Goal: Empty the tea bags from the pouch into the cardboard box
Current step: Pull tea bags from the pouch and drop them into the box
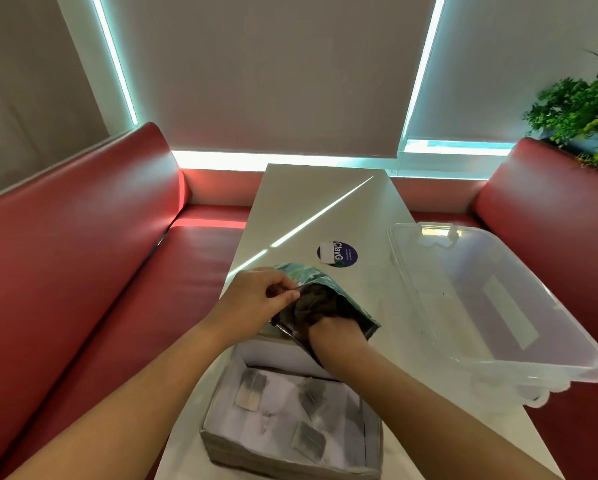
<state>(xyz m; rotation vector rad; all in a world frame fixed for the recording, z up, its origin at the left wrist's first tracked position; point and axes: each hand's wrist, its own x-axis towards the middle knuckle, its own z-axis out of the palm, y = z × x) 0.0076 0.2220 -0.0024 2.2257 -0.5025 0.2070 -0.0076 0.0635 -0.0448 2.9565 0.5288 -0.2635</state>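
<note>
A green printed foil pouch is held above the far end of the open cardboard box, its mouth facing me. My left hand pinches the pouch's left rim. My right hand reaches into the pouch mouth, its fingers hidden inside among dark tea bags. Three tea bags lie on the box's white floor, among them one at the left and one near the front.
The white table runs away from me between red padded benches. A clear plastic tub sits at the table's right edge, overhanging it. A round blue sticker lies beyond the pouch. A green plant stands far right.
</note>
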